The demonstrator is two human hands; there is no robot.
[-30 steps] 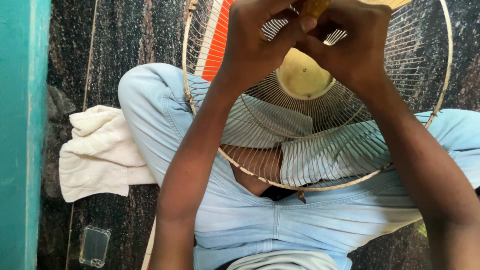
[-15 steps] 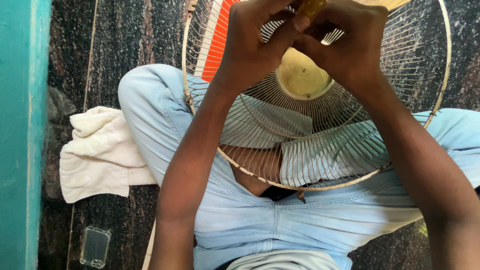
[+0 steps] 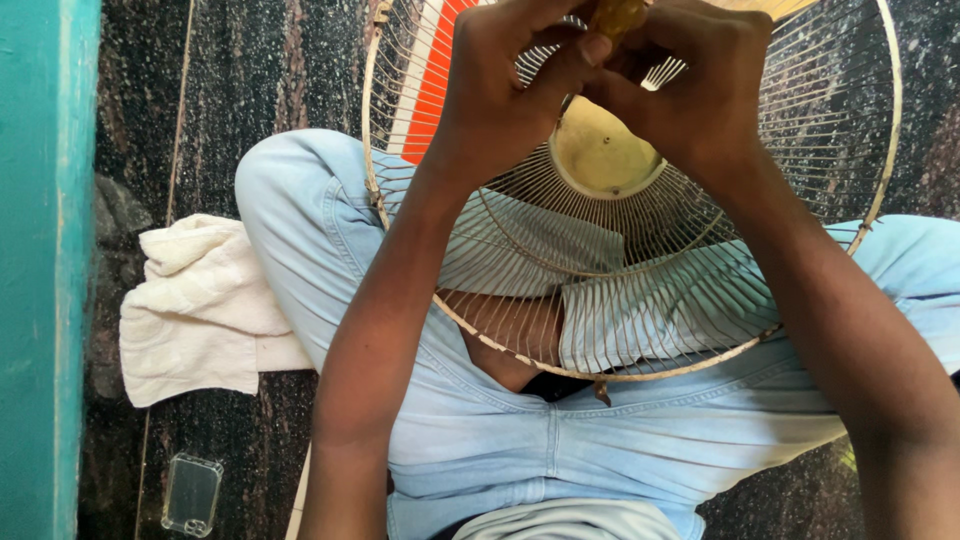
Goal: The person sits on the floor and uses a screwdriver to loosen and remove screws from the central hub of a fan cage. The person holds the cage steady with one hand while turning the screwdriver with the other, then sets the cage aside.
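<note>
While both hands meet at the top edge of the view, the left hand point(image 3: 500, 95) and the right hand point(image 3: 700, 90) are clenched together around a small yellowish-brown object point(image 3: 617, 14), pinched between thumb and fingertips; most of it is cut off by the frame, so what it is cannot be told. Just beneath the hands lies the round wire fan guard point(image 3: 640, 290), resting across the person's lap with its dull yellow centre disc point(image 3: 600, 160) directly under the knuckles.

Doing this step well seems to call for keeping the wrists close over the disc, so the guard stays pressed against the legs and does not rock. The pinch looks fine and two-handed, so a short, steady grip near the object's end would likely give more control than a broad squeeze. The thin wires could bend or catch a finger, so pressure is best kept on the object, not on the spokes.

Below the forearms are the light blue trousers point(image 3: 560, 450). Left of the left arm, a crumpled white cloth point(image 3: 200, 310) lies on the dark speckled floor point(image 3: 250, 60), with a small clear plastic case point(image 3: 191, 494) nearer the person, and a teal wall point(image 3: 40, 270) beyond.
</note>
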